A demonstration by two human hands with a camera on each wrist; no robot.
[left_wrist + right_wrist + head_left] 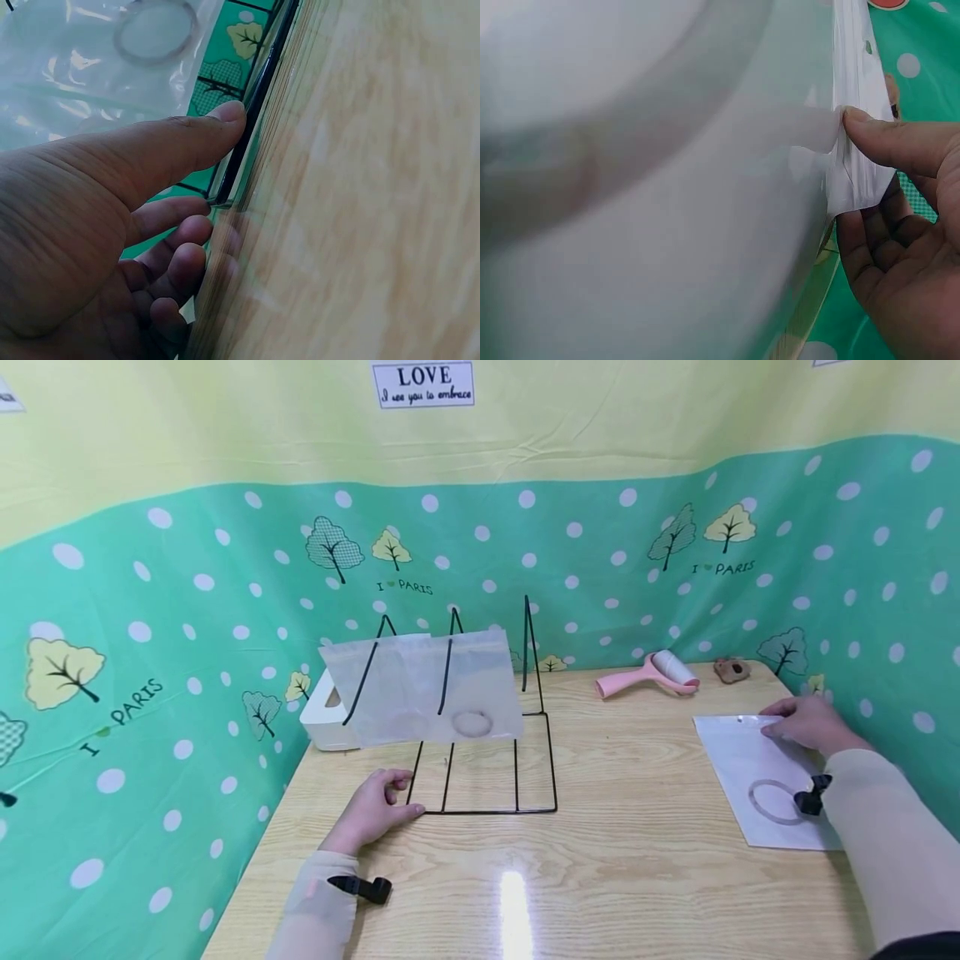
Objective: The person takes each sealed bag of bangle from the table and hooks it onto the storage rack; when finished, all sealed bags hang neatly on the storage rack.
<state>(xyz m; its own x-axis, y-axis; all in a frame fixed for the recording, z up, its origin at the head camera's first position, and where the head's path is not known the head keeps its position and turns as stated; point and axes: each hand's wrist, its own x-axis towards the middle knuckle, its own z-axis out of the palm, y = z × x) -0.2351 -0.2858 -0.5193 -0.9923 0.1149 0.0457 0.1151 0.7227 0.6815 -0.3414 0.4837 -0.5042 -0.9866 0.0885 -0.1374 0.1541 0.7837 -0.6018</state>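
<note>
My left hand [378,810] is at the front left corner of a black wire rack [487,812]. In the left wrist view its thumb presses the rack's wire [259,97], with a fingertip touching the corner. Translucent zip bags [495,668] lean in the rack's upright loops; a ring shape like a bangle [472,723] shows through one. At the right, my right hand [813,725] pinches the zip edge of another frosted bag [731,777], thumb on top and fingers beneath. A bangle-like ring [753,797] shows in it, blurred in the right wrist view.
Behind the rack's left side is a white box [330,739]. At the back right of the wooden table [615,877] lie a pink lint roller [633,678] and a small brown object [731,670]. A green dotted cloth [225,560] surrounds the table.
</note>
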